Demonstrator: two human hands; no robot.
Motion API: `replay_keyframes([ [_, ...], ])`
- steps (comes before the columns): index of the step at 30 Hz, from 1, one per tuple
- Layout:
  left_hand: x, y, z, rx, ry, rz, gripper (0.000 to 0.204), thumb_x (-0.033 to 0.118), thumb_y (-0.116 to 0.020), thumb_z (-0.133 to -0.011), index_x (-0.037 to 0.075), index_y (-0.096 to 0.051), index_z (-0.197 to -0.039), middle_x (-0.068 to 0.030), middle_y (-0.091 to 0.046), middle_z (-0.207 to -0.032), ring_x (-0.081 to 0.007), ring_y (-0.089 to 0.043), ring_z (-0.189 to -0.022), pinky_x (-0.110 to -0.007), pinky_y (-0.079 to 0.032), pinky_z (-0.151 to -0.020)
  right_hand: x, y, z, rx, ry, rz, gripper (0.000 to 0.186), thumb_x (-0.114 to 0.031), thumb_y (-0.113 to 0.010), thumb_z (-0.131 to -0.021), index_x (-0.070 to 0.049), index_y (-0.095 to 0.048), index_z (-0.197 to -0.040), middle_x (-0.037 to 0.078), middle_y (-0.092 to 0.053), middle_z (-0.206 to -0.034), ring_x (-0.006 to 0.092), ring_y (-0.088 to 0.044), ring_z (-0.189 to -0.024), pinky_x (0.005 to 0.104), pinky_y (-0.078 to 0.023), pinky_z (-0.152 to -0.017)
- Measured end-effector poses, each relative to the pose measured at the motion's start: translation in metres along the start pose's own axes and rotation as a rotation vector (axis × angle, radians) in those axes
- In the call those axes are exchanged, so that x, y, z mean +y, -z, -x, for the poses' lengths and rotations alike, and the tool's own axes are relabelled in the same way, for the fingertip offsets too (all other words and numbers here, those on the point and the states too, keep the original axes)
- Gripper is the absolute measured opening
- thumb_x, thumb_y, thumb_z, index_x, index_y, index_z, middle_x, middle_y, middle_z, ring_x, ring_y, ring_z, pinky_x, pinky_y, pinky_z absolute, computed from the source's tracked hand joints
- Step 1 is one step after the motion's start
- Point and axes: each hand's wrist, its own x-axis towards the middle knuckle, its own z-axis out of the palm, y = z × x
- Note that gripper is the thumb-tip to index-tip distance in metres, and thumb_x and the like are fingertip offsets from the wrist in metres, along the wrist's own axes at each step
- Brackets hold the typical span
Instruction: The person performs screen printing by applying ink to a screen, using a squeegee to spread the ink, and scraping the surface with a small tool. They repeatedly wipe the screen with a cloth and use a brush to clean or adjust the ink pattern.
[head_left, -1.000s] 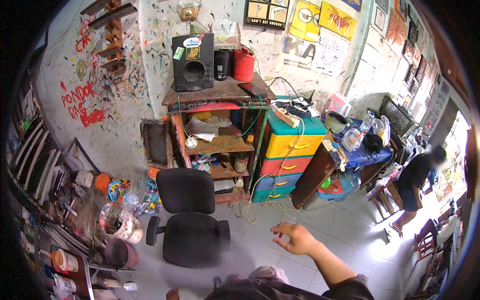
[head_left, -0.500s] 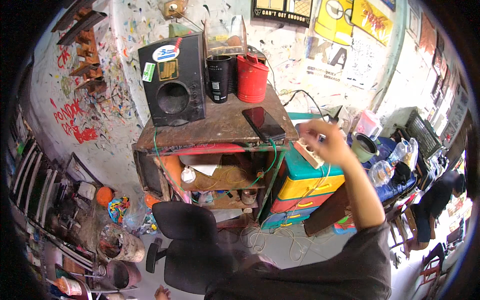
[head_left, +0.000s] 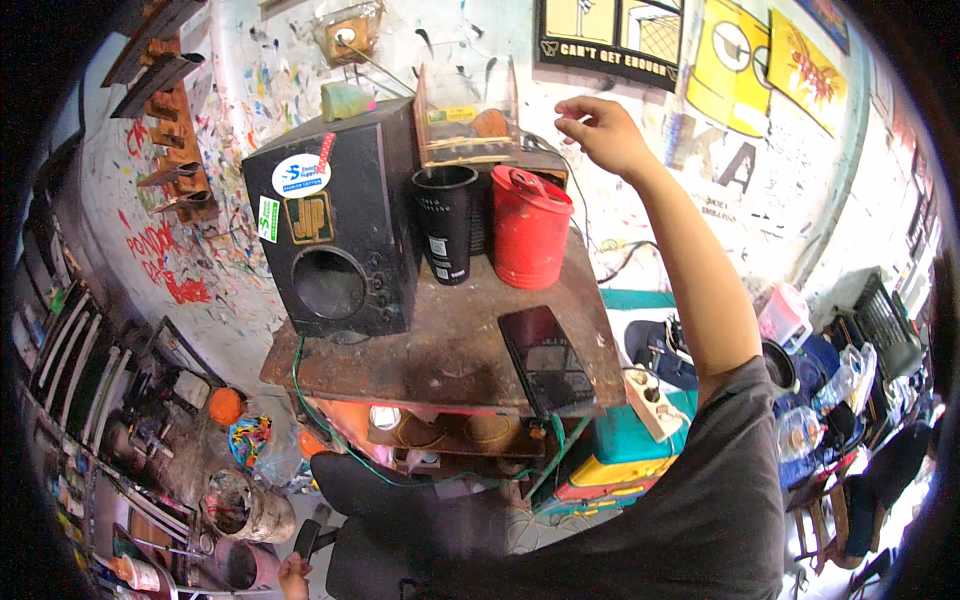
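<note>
My right hand is raised above the wooden cabinet, in front of the wall. Its fingers are loosely bent and apart, with nothing visible in them. Nearest to it are a red plastic container and a clear box behind. A tall black cup stands between the container and a black speaker. On the cabinet's front right corner lies a dark phone, with a green cable by its lower end. At the lower edge my left hand shows only in part, beside the chair's armrest, fingers loosely apart and seemingly bare.
A black chair stands close before the cabinet. On the right, a white power strip rests on a colourful drawer unit. Buckets and loose goods crowd the floor at left. A person is at the far right.
My right hand has risen from beside the power strip to above the red container. The view has moved nearer to the cabinet top. My left hand shows a little higher.
</note>
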Motion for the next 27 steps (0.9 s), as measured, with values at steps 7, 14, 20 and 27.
replay_keyframes([
  [7, 0.022, -0.014, -0.007, 0.045, -0.082, 0.230, 0.025, 0.036, -0.063, -0.085, 0.012, -0.060, -0.082, -0.0025, -0.065, -0.072, -0.0103, -0.058, -0.058, -0.022, -0.032, -0.043, -0.030, -0.062, -0.103, -0.265, 0.296, 0.545, 0.038, -0.019, -0.057, -0.077, -0.007, -0.061, -0.113, 0.018, -0.063, -0.108, 0.0338, -0.057, -0.105, 0.0409, -0.045, -0.091],
  [14, -0.048, -0.017, -0.028, -0.007, -0.197, 0.051, 0.035, 0.035, -0.055, -0.089, 0.006, -0.057, -0.107, -0.0071, -0.064, -0.090, -0.0168, -0.059, -0.075, -0.027, -0.040, -0.059, -0.026, -0.103, -0.190, -0.542, 0.164, 0.756, 0.038, -0.016, -0.054, -0.067, -0.004, -0.066, -0.101, 0.019, -0.063, -0.107, 0.0338, -0.060, -0.102, 0.0399, -0.047, -0.087],
  [20, -0.079, 0.022, 0.033, 0.139, 0.028, 0.056, 0.045, 0.036, -0.052, -0.089, 0.005, -0.054, -0.123, -0.0089, -0.065, -0.104, -0.0203, -0.063, -0.090, -0.034, -0.044, -0.072, -0.020, -0.102, -0.227, -0.731, -0.159, 0.589, 0.029, -0.021, -0.060, -0.067, -0.015, -0.072, -0.093, 0.015, -0.067, -0.100, 0.0274, -0.065, -0.088, 0.0423, -0.049, -0.074],
  [27, -0.062, 0.019, 0.042, 0.183, 0.106, 0.041, 0.044, 0.035, -0.052, -0.090, 0.007, -0.054, -0.124, -0.0081, -0.064, -0.106, -0.0197, -0.063, -0.091, -0.033, -0.043, -0.068, -0.012, -0.121, -0.229, -0.916, -0.398, 0.458, 0.044, -0.030, -0.064, -0.074, -0.017, -0.063, -0.116, 0.015, -0.060, -0.119, 0.0311, -0.059, -0.107, 0.0441, -0.045, -0.090],
])
